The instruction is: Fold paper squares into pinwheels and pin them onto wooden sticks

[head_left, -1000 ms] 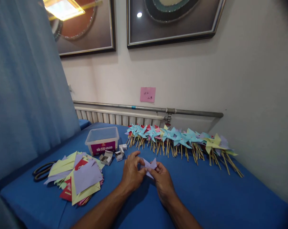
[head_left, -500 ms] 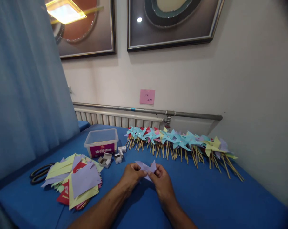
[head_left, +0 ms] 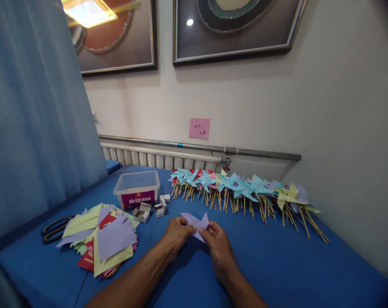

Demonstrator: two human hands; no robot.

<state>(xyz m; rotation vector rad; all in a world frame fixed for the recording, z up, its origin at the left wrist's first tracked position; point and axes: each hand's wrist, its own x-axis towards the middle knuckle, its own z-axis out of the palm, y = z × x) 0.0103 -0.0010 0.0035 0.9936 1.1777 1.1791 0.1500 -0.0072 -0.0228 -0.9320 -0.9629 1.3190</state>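
My left hand (head_left: pixel 177 236) and my right hand (head_left: pixel 217 243) meet over the middle of the blue table (head_left: pixel 277 265). Both pinch a small purple folded paper piece (head_left: pixel 196 222), whose points stick up between the fingertips. To my left lies a loose pile of cut paper sheets (head_left: pixel 100 237) in yellow, purple and red. A long row of finished paper pinwheels (head_left: pixel 241 188) on wooden sticks lies along the far edge, just beyond my hands.
A clear plastic tub (head_left: pixel 136 188) with a pink label stands at the back left, with small open white boxes (head_left: pixel 152 209) in front of it. Black scissors (head_left: pixel 54 229) lie at the left edge. A blue curtain (head_left: pixel 36 119) hangs left; a radiator and pipe (head_left: pixel 196 147) line the wall.
My hands drew slightly toward me with the purple paper, and my left fingers closed in tighter on it. The view shifted a little.
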